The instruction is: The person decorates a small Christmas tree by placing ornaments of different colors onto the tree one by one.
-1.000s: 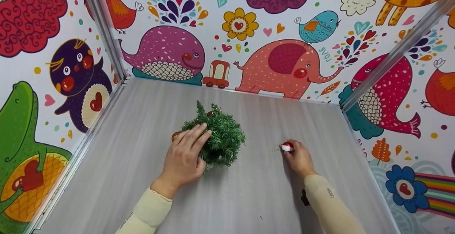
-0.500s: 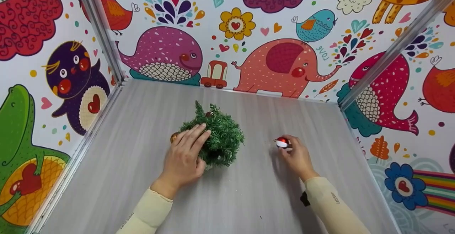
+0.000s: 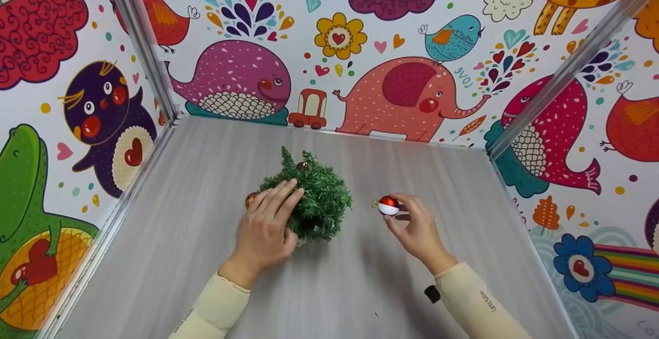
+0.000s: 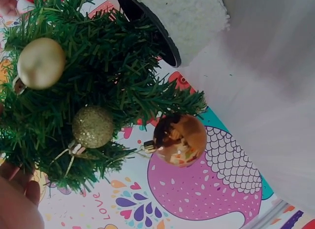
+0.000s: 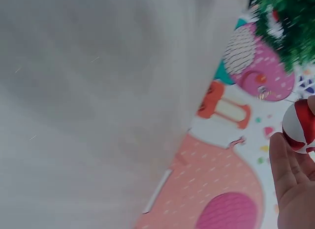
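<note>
A small artificial Christmas tree (image 3: 324,200) stands on the table, seen from above. My left hand (image 3: 265,231) rests on its branches from the left, fingers extended over the green. To the right of the tree, my right hand (image 3: 419,231) pinches a red and white Christmas bauble (image 3: 388,205) between thumb and fingertips, above the tabletop. Its gold hanging loop points toward the tree. The left wrist view shows a matte gold bauble (image 4: 41,63), a glittery gold bauble (image 4: 93,126) and a shiny copper bauble (image 4: 181,140) hanging on the tree, plus its white-topped base (image 4: 189,22).
The grey wood-look table (image 3: 206,158) is bounded by walls printed with cartoon animals (image 3: 242,79). Metal corner posts (image 3: 146,50) rise at the back. A small black object (image 3: 432,293) shows beside the right sleeve.
My right hand has lifted the red and white bauble and carried it left, closer to the tree. The left hand stays in place on the branches, while the head view shifts slightly.
</note>
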`<state>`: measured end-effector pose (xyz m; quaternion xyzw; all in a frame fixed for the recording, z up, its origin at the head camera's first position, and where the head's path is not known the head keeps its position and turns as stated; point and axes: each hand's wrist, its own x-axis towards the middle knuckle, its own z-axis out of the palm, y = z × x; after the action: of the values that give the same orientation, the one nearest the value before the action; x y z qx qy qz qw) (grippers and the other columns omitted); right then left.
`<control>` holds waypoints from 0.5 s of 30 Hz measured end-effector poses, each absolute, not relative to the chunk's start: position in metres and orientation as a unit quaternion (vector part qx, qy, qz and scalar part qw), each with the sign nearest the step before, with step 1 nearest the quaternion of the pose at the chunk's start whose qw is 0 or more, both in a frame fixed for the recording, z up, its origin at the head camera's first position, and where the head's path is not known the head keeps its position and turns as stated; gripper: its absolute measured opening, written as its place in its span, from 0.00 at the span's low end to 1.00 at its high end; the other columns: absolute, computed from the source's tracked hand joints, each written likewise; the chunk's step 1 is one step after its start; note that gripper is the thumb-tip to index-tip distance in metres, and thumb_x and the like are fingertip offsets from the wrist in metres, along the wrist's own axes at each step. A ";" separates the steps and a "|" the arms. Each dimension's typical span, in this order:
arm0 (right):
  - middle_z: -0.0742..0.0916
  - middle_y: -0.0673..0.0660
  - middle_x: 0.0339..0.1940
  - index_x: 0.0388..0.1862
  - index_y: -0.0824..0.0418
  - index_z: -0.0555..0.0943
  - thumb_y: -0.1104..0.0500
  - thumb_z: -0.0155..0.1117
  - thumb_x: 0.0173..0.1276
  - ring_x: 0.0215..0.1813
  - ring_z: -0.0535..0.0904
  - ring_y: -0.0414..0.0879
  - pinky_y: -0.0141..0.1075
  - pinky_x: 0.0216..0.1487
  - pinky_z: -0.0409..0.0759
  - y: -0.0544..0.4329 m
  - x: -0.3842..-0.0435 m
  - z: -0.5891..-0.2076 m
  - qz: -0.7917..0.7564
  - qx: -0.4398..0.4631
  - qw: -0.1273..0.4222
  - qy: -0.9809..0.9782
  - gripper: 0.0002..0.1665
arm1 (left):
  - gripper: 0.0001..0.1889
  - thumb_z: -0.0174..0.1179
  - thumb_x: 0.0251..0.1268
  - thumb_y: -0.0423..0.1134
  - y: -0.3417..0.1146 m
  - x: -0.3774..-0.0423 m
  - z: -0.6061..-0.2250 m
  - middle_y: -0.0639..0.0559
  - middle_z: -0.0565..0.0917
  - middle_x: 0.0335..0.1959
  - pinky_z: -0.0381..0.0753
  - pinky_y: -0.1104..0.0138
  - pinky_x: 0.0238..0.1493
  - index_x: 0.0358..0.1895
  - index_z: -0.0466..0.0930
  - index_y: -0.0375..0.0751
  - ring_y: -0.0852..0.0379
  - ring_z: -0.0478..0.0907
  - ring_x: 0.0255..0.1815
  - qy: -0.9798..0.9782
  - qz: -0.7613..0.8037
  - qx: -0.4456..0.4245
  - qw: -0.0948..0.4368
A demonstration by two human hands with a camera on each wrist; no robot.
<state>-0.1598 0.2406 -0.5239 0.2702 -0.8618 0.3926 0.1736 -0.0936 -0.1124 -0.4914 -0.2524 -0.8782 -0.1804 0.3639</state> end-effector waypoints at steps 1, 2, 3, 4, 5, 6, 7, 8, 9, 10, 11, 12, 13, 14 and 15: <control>0.81 0.50 0.54 0.63 0.58 0.76 0.63 0.74 0.61 0.47 0.83 0.43 0.38 0.41 0.85 0.238 -0.158 -0.521 0.397 0.279 0.173 -0.857 0.31 | 0.42 0.52 0.39 0.31 -0.112 -0.094 -0.491 0.44 0.69 0.72 0.60 0.56 0.70 0.70 0.69 0.40 0.47 0.66 0.71 -0.878 -0.180 -0.253 0.364; 0.81 0.50 0.54 0.64 0.58 0.76 0.63 0.74 0.61 0.47 0.83 0.44 0.39 0.41 0.85 0.234 -0.155 -0.519 0.402 0.289 0.173 -0.852 0.32 | 0.42 0.52 0.39 0.31 -0.112 -0.094 -0.492 0.44 0.69 0.72 0.60 0.56 0.70 0.70 0.69 0.40 0.47 0.66 0.71 -0.878 -0.180 -0.254 0.365; 0.81 0.51 0.55 0.64 0.59 0.75 0.63 0.74 0.61 0.47 0.83 0.45 0.39 0.41 0.85 0.231 -0.153 -0.516 0.407 0.298 0.175 -0.846 0.32 | 0.42 0.52 0.39 0.31 -0.112 -0.094 -0.492 0.44 0.69 0.72 0.60 0.56 0.70 0.70 0.69 0.40 0.47 0.66 0.71 -0.878 -0.179 -0.254 0.365; 0.81 0.51 0.55 0.64 0.58 0.75 0.63 0.74 0.61 0.48 0.83 0.45 0.40 0.41 0.85 0.228 -0.150 -0.513 0.414 0.306 0.175 -0.839 0.32 | 0.42 0.52 0.39 0.31 -0.112 -0.094 -0.492 0.44 0.69 0.72 0.61 0.56 0.70 0.70 0.69 0.40 0.47 0.66 0.71 -0.878 -0.177 -0.255 0.365; 0.81 0.51 0.56 0.64 0.59 0.75 0.64 0.74 0.60 0.48 0.83 0.45 0.41 0.40 0.86 0.225 -0.148 -0.511 0.418 0.316 0.178 -0.833 0.32 | 0.42 0.52 0.38 0.31 -0.112 -0.095 -0.492 0.44 0.69 0.71 0.61 0.56 0.70 0.70 0.69 0.40 0.47 0.66 0.71 -0.877 -0.177 -0.256 0.365; 0.81 0.52 0.56 0.65 0.59 0.75 0.65 0.74 0.60 0.48 0.83 0.46 0.42 0.39 0.86 0.222 -0.146 -0.509 0.422 0.326 0.183 -0.826 0.33 | 0.42 0.52 0.38 0.31 -0.112 -0.095 -0.492 0.44 0.70 0.71 0.61 0.56 0.70 0.70 0.69 0.40 0.47 0.66 0.71 -0.877 -0.177 -0.256 0.365; 0.81 0.52 0.57 0.65 0.60 0.75 0.66 0.74 0.59 0.48 0.83 0.46 0.42 0.39 0.86 0.219 -0.143 -0.507 0.426 0.335 0.189 -0.819 0.34 | 0.42 0.52 0.38 0.31 -0.112 -0.095 -0.492 0.44 0.70 0.71 0.61 0.56 0.70 0.70 0.69 0.40 0.47 0.67 0.71 -0.877 -0.176 -0.256 0.366; 0.81 0.53 0.57 0.64 0.62 0.76 0.67 0.75 0.58 0.48 0.83 0.46 0.42 0.38 0.86 0.216 -0.141 -0.504 0.428 0.344 0.194 -0.813 0.34 | 0.42 0.53 0.38 0.31 -0.113 -0.095 -0.492 0.44 0.70 0.71 0.61 0.56 0.70 0.70 0.69 0.40 0.47 0.67 0.71 -0.877 -0.176 -0.255 0.366; 0.81 0.53 0.57 0.64 0.62 0.76 0.68 0.75 0.57 0.48 0.83 0.47 0.41 0.38 0.86 0.213 -0.139 -0.502 0.429 0.352 0.200 -0.807 0.35 | 0.42 0.53 0.38 0.32 -0.113 -0.095 -0.492 0.44 0.70 0.71 0.61 0.56 0.70 0.70 0.69 0.40 0.47 0.66 0.71 -0.877 -0.176 -0.255 0.366; 0.81 0.54 0.57 0.64 0.63 0.76 0.70 0.75 0.56 0.48 0.83 0.47 0.41 0.38 0.86 0.209 -0.137 -0.499 0.431 0.361 0.206 -0.801 0.35 | 0.42 0.52 0.38 0.31 -0.113 -0.095 -0.492 0.44 0.70 0.71 0.61 0.56 0.70 0.70 0.69 0.40 0.47 0.66 0.71 -0.877 -0.177 -0.255 0.367; 0.81 0.56 0.56 0.63 0.66 0.76 0.71 0.75 0.54 0.47 0.83 0.48 0.40 0.37 0.86 0.206 -0.134 -0.496 0.432 0.371 0.214 -0.793 0.36 | 0.42 0.52 0.38 0.31 -0.113 -0.095 -0.492 0.44 0.70 0.71 0.61 0.56 0.70 0.70 0.69 0.40 0.46 0.67 0.71 -0.877 -0.178 -0.254 0.367; 0.81 0.58 0.56 0.63 0.67 0.76 0.73 0.75 0.53 0.46 0.83 0.49 0.40 0.36 0.86 0.202 -0.132 -0.492 0.435 0.379 0.220 -0.787 0.36 | 0.42 0.52 0.38 0.31 -0.113 -0.094 -0.491 0.44 0.70 0.71 0.61 0.56 0.70 0.70 0.69 0.40 0.46 0.67 0.71 -0.877 -0.179 -0.253 0.367; 0.82 0.60 0.55 0.62 0.69 0.76 0.74 0.75 0.52 0.46 0.84 0.50 0.39 0.36 0.86 0.197 -0.128 -0.487 0.437 0.387 0.224 -0.781 0.36 | 0.42 0.51 0.38 0.31 -0.112 -0.094 -0.492 0.44 0.70 0.71 0.61 0.56 0.70 0.70 0.69 0.40 0.46 0.67 0.71 -0.877 -0.182 -0.252 0.367; 0.82 0.63 0.55 0.61 0.71 0.76 0.75 0.75 0.51 0.45 0.84 0.52 0.39 0.35 0.86 0.193 -0.125 -0.482 0.440 0.394 0.227 -0.774 0.35 | 0.42 0.51 0.39 0.31 -0.112 -0.094 -0.492 0.44 0.70 0.71 0.61 0.55 0.70 0.70 0.70 0.40 0.46 0.67 0.71 -0.876 -0.183 -0.252 0.367; 0.82 0.65 0.54 0.60 0.72 0.76 0.76 0.75 0.50 0.44 0.84 0.53 0.39 0.35 0.86 0.189 -0.121 -0.477 0.444 0.401 0.230 -0.767 0.35 | 0.42 0.50 0.39 0.31 -0.112 -0.094 -0.492 0.44 0.70 0.71 0.61 0.55 0.69 0.70 0.70 0.40 0.46 0.67 0.71 -0.876 -0.184 -0.251 0.368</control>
<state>-0.1209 0.1885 -0.4768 0.4015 -0.7674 0.4436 0.2304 -0.0939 -0.1122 -0.4919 -0.2514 -0.8762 -0.1844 0.3676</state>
